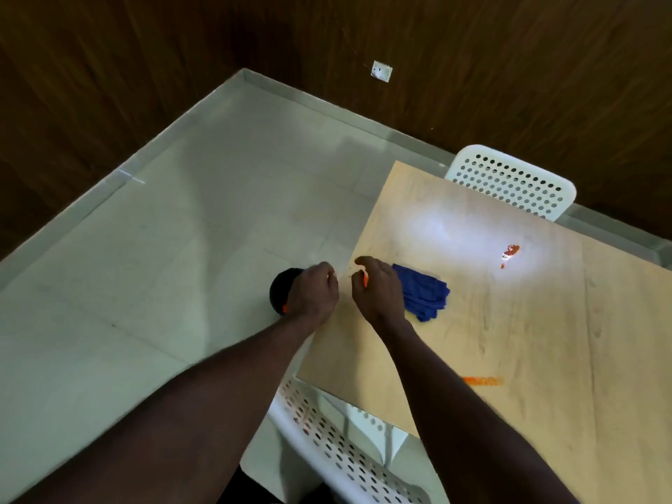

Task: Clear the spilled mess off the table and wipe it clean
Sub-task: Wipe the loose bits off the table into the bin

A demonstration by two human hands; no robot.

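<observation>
A light wooden table (491,321) fills the right side. On it lie a patch of orange-red crumbs (510,253) under a bright light spot and a thin orange smear (482,380) nearer me. A crumpled blue cloth (423,296) lies near the table's left edge. My right hand (378,292) is at that edge, partly over the cloth, its fingers curled round a small orange bit. My left hand (314,292) hovers just off the edge, fingers curled, above a black round bin (282,292) on the floor. What the left hand holds is hidden.
A white perforated chair (512,181) stands at the table's far side. Another white perforated chair (338,441) is tucked under the near edge, close to my arms. Pale tiled floor (163,249) spreads to the left, bounded by dark wood walls.
</observation>
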